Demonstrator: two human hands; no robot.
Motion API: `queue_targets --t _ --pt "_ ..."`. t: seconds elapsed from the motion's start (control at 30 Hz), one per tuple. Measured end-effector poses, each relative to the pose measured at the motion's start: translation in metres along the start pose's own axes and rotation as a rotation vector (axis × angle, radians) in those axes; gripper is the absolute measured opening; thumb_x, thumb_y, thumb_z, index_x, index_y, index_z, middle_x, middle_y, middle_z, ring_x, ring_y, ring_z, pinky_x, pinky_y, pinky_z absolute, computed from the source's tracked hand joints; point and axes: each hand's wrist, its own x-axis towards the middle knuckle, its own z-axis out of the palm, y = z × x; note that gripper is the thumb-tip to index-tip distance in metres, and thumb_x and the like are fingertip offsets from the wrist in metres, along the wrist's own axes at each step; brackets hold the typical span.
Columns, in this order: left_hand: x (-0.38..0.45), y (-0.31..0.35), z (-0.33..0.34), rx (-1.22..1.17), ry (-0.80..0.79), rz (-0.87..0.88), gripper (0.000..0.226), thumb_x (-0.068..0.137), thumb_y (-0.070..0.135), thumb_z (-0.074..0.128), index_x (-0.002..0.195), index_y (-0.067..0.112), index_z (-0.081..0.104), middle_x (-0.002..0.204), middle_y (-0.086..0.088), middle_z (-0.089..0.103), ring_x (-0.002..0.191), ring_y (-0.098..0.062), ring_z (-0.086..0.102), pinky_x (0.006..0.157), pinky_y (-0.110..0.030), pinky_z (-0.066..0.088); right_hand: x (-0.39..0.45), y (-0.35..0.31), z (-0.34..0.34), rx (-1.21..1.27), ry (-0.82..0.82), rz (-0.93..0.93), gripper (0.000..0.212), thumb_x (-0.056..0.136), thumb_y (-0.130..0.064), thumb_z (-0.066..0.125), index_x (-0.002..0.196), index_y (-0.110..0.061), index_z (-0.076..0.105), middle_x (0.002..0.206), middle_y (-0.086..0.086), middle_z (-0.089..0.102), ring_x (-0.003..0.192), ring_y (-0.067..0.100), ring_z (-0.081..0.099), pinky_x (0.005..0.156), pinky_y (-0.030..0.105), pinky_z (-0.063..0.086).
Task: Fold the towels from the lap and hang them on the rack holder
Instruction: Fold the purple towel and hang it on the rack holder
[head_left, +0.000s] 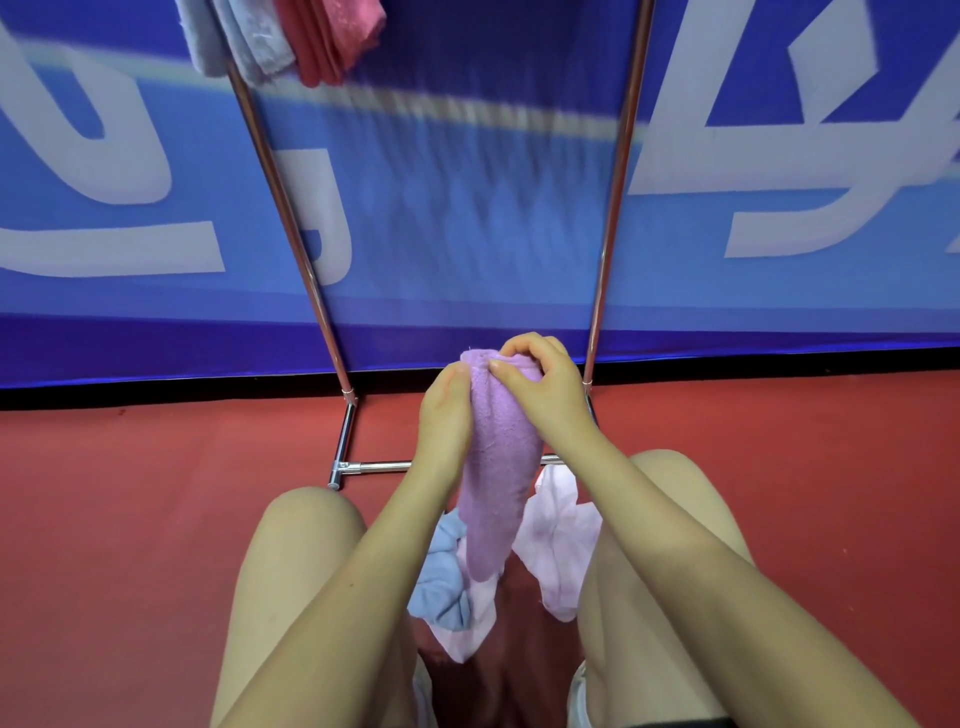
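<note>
Red floor (130, 519) below, blue banner (467, 208) with large white characters behind; blurred, unreadable. Lilac terry towel (498, 467) hangs at frame centre, long axis vertical, tail reaching the lap. My left hand (447, 415) pinches its top-left edge; my right hand (545, 389) grips the top-right. Chrome rack frame (291, 234) rises directly beyond. Grey, red-pink towels (291, 36) already hung, upper left. Blue and pale pink towels (447, 577) remain on the lap. Judgement: lift forward and up.

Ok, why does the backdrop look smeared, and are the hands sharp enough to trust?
Head view: the blue banner is streaked by motion blur; wide-angle distortion splays the rack poles. Both the left hand and right hand and the purple towel are sharp, evenly lit, no glare.
</note>
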Motion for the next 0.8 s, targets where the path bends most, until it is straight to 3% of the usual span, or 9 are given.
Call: queue_targets --t 0.03,0.17,0.3,0.37,0.47,0.6,0.7,0.8 --pt "-0.002 0.002 0.002 -0.034 -0.021 -0.006 0.033 0.094 0.013 0.040 0.105 0.002 0.069 0.102 -0.010 0.072 0.084 -0.007 0.061 0.074 -0.020 0.049 0.000 0.000 -0.001 0.009 0.012 0.004 0.011 0.081 -0.012 0.068 0.083 -0.020 0.061 0.091 -0.006 0.053 0.084 -0.007 0.053 0.075 0.001 0.035" --pt "-0.004 0.002 0.003 -0.063 -0.109 0.013 0.040 0.089 0.032 0.044 0.110 0.012 0.070 0.113 -0.004 0.072 0.105 -0.013 0.065 0.091 -0.029 0.049 0.000 0.003 -0.004 0.019 0.014 0.018 0.010 0.081 -0.014 0.070 0.083 -0.020 0.062 0.091 -0.006 0.056 0.087 -0.002 0.053 0.077 0.003 0.037" --pt "-0.006 -0.002 0.002 0.051 -0.062 0.077 0.025 0.098 0.026 0.050 0.110 0.014 0.069 0.108 0.001 0.072 0.097 -0.008 0.065 0.081 -0.019 0.050 0.002 0.005 -0.006 0.066 -0.065 0.069 0.013 0.082 -0.016 0.069 0.082 -0.026 0.062 0.101 0.005 0.064 0.094 0.010 0.059 0.081 0.014 0.043" --pt "-0.005 -0.003 0.001 0.067 -0.014 0.090 0.025 0.099 0.019 0.046 0.107 0.010 0.068 0.103 0.000 0.071 0.089 -0.007 0.063 0.073 -0.016 0.048 0.002 0.007 -0.008 0.074 -0.113 0.091 0.008 0.083 -0.015 0.067 0.088 -0.021 0.066 0.105 0.007 0.066 0.098 0.013 0.060 0.083 0.017 0.044" --pt "-0.003 -0.003 -0.001 0.071 0.021 0.104 0.026 0.100 0.017 0.043 0.101 0.012 0.068 0.100 -0.001 0.071 0.088 -0.010 0.062 0.077 -0.023 0.048 0.001 0.006 -0.010 0.141 -0.159 0.098 0.019 0.085 -0.011 0.065 0.104 -0.014 0.066 0.111 0.002 0.065 0.102 0.011 0.060 0.087 0.019 0.044" --pt "-0.005 0.004 -0.001 0.041 0.051 0.129 0.026 0.101 0.018 0.042 0.086 0.016 0.064 0.088 0.004 0.067 0.082 -0.010 0.058 0.074 -0.026 0.047 -0.005 0.003 -0.011 0.268 -0.146 0.197 0.045 0.083 -0.015 0.069 0.126 -0.017 0.054 0.116 -0.014 0.058 0.103 -0.003 0.056 0.081 0.007 0.046" --pt "-0.007 0.010 -0.003 -0.022 0.046 0.145 0.024 0.101 0.019 0.043 0.098 0.012 0.065 0.098 0.000 0.069 0.088 -0.011 0.061 0.083 -0.031 0.049 -0.007 0.004 -0.013 0.338 -0.245 0.269 0.041 0.083 -0.014 0.070 0.122 -0.014 0.057 0.115 -0.005 0.064 0.101 0.005 0.062 0.081 0.013 0.050" --pt "-0.007 0.015 -0.007 -0.096 0.026 0.151 0.027 0.098 0.026 0.045 0.105 0.009 0.065 0.102 -0.003 0.068 0.091 -0.013 0.060 0.086 -0.035 0.048 -0.011 0.008 -0.011 0.254 -0.372 0.315 0.036 0.082 -0.014 0.072 0.117 -0.013 0.061 0.113 0.002 0.068 0.102 0.011 0.064 0.088 0.024 0.052"
